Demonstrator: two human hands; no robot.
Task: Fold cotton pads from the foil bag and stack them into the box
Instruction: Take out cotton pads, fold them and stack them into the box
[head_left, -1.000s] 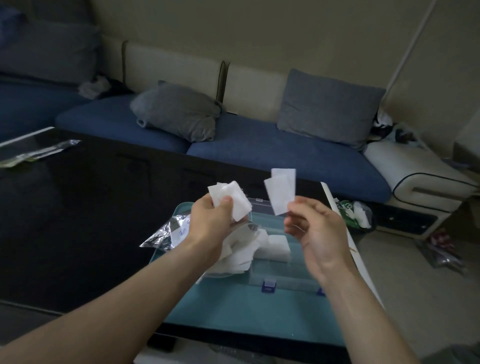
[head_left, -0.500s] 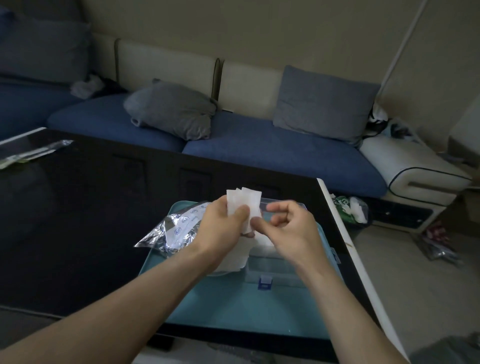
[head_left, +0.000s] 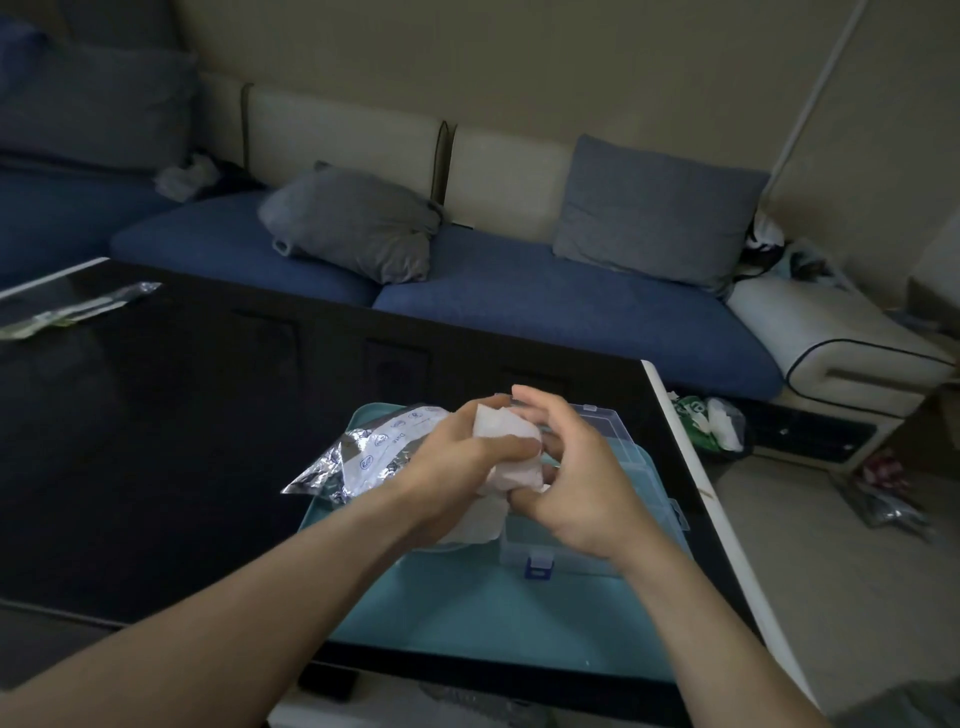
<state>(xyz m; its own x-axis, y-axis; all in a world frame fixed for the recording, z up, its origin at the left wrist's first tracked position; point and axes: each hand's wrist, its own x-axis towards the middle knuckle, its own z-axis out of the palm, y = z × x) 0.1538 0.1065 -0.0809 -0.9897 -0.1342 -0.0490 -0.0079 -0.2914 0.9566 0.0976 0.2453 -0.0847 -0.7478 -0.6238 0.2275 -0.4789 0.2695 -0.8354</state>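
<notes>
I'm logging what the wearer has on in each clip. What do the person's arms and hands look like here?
Both forearms are bare as far as the frame shows: no sleeves in view. The left hand and right hand wear no gloves, and no rings, watch or wristband show. The dim light hides finer detail on the fingers.

Before me: black glossy table (head_left: 156, 441), white trim along its right edge. Behind its far edge: blue sofa (head_left: 571, 317) with cream backrest (head_left: 343, 135), two grey cushions (head_left: 353, 228) (head_left: 660, 208). Beige wall (head_left: 519, 57) above. Pale floor (head_left: 831, 571) past the table's right edge, with scattered bags. My light is dim throughout.
</notes>
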